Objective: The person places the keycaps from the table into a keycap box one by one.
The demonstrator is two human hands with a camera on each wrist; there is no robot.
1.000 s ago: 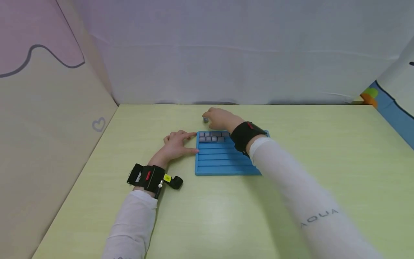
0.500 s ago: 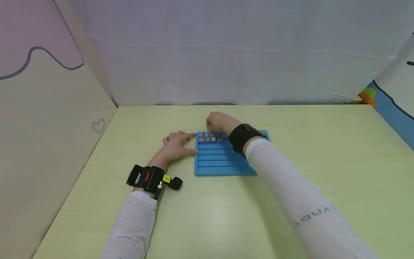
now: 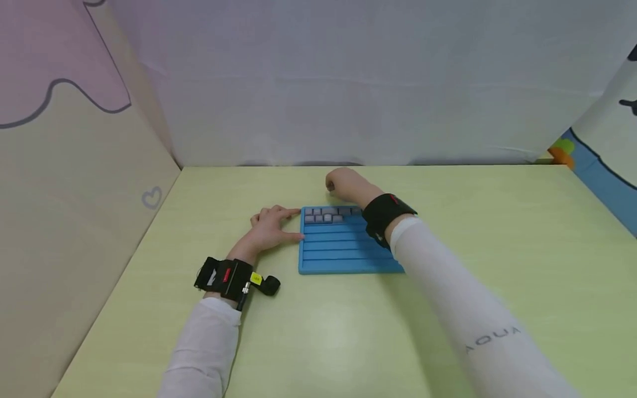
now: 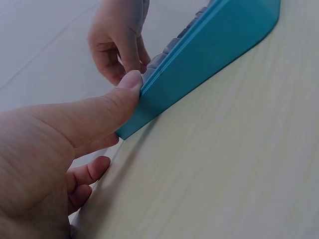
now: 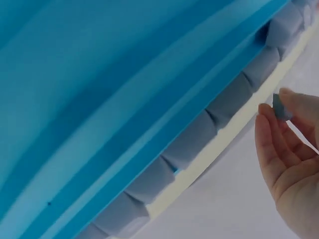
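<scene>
Nearest, the left hand (image 3: 269, 226) braces the blue ridged tray (image 3: 343, 251) on the table (image 3: 318, 331), thumb and fingers straight against its left edge. Only the tray's two far rows hold grey keycaps (image 3: 325, 214); most grooves await filling. Beyond, the right hand (image 3: 343, 185) pinches one small grey keycap (image 5: 280, 107).

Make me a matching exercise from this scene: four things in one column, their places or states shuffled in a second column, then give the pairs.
Things:
1. left hand
2. right hand
3. blue tray
4. grey keycaps

States:
A. lies flat on the table
B. sit in the tray's far rows
C. thumb presses the tray's left edge
D. pinches a small grey piece

Pairs: 1-C, 2-D, 3-A, 4-B
</scene>
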